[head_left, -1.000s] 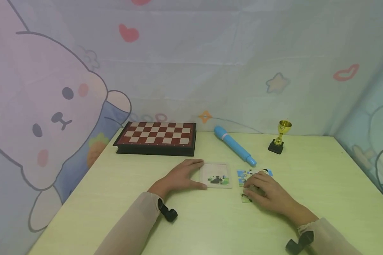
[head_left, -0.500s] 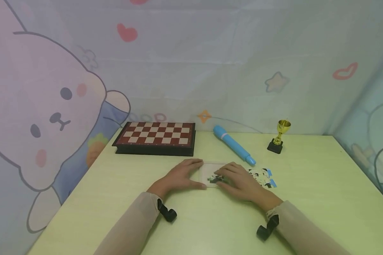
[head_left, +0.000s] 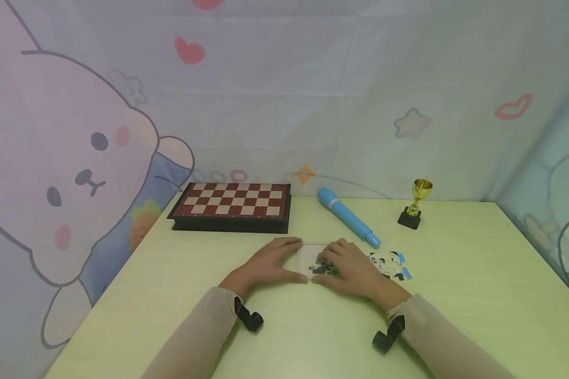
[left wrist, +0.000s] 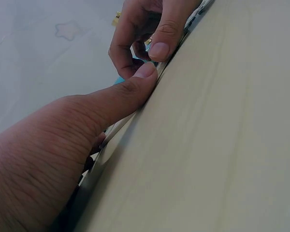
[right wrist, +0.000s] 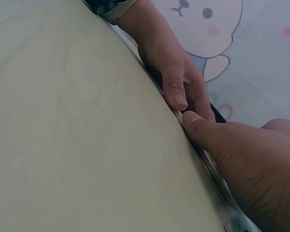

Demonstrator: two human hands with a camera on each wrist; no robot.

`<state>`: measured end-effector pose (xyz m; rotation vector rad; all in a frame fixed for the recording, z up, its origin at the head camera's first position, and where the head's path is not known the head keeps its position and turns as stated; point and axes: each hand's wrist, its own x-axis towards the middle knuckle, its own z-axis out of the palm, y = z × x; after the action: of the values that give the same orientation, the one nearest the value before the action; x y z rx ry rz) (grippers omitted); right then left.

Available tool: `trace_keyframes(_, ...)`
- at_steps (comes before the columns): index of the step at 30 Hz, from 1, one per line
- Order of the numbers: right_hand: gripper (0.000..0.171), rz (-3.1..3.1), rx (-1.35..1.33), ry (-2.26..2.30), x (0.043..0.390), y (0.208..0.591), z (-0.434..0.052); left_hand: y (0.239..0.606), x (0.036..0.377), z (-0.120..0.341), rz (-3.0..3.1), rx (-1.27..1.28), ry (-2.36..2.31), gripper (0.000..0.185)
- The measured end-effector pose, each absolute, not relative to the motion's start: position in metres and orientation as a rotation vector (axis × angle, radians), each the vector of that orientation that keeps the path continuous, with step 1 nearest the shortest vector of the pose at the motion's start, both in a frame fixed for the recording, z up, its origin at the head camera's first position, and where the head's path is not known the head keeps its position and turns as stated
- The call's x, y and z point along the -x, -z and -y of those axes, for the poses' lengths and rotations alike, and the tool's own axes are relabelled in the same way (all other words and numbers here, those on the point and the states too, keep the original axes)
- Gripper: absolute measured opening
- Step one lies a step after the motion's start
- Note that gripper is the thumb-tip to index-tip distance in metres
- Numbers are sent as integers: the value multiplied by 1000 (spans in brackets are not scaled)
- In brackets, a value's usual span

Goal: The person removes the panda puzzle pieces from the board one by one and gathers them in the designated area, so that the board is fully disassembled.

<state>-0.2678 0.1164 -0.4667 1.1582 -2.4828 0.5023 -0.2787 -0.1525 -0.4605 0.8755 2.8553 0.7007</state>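
Since 1.0 s ago, right hand (head_left: 350, 268) has crossed from the loose pieces (head_left: 391, 265) over to the tray (head_left: 306, 253); left hand (head_left: 266, 261) unchanged, tray in same spot.

Tray: small pale puzzle frame, flat on table (head_left: 455, 316), center, near front edge of the chessboard (head_left: 232, 205) side. Partly assembled picture (head_left: 321, 268) in its lower part, mostly covered by right hand.

Left hand: lies at tray's left edge, fingers straight along the far side, thumb (left wrist: 135, 87) pressed against the near rim. Bracing, not curled round anything.

Right hand: over tray's right half, fingers bent down onto the pieces inside; thumb (right wrist: 208, 133) against near rim, tip almost meeting left thumb. Whether it pinches a piece, cannot tell — fingertips hide it.

Loose pieces: small cluster just right of right hand, black, white and blue, flat on table.

Farther out: blue pen (head_left: 348, 223) lying diagonal behind tray; gold trophy (head_left: 415, 204) upright to the right of it; chessboard closed, back left. Black straps at both wrists. Cartoon bunny curtain (head_left: 76, 158) around the table.
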Motion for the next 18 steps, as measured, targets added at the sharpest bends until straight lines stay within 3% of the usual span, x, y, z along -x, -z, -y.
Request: trace_keyframes(18,30,2498,-1125,-554,258,466,-111,462,279,152,-2866,-885,-695,101)
